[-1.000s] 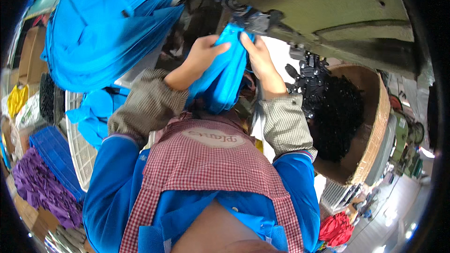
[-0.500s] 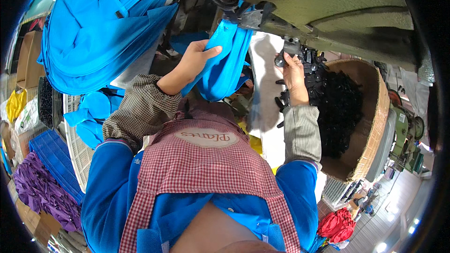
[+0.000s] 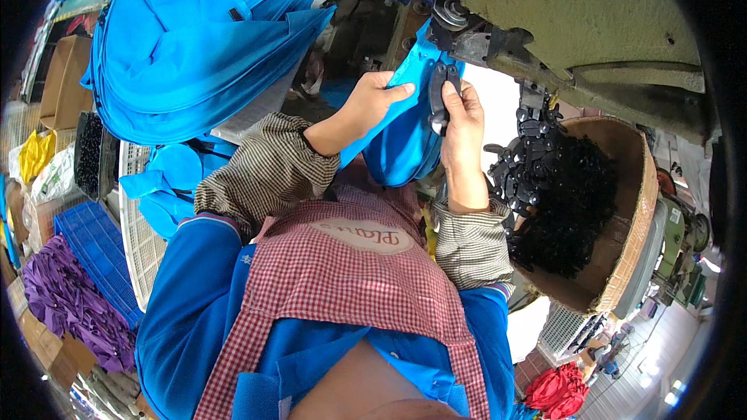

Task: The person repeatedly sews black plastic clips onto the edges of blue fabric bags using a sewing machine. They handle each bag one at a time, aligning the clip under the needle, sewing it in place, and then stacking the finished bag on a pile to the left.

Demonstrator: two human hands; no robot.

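My left hand point(image 3: 362, 109) grips a strip of bright blue fabric point(image 3: 397, 148), thumb on top, its upper end reaching under the metal head point(image 3: 467, 43) of a green machine point(image 3: 591, 15). In my right hand point(image 3: 463, 132) is a black plastic fitting point(image 3: 438, 93), pinched by thumb and fingers and lying over the fabric's right part, just below the machine head. Several similar black pieces point(image 3: 529, 155) lie heaped to the right of my right hand, on and beside a white surface.
A large blue fabric pile point(image 3: 194, 47) occupies the upper left, above a white crate point(image 3: 136, 249) and blue crate point(image 3: 97, 260). Purple fabric point(image 3: 74, 303) lies lower left. A cardboard box point(image 3: 630, 257) of black pieces stands right; red fabric point(image 3: 556, 389) is lower right.
My right hand left the fabric, took a black fitting from the heap, and has brought it back left onto the blue fabric. My left hand still holds the fabric.
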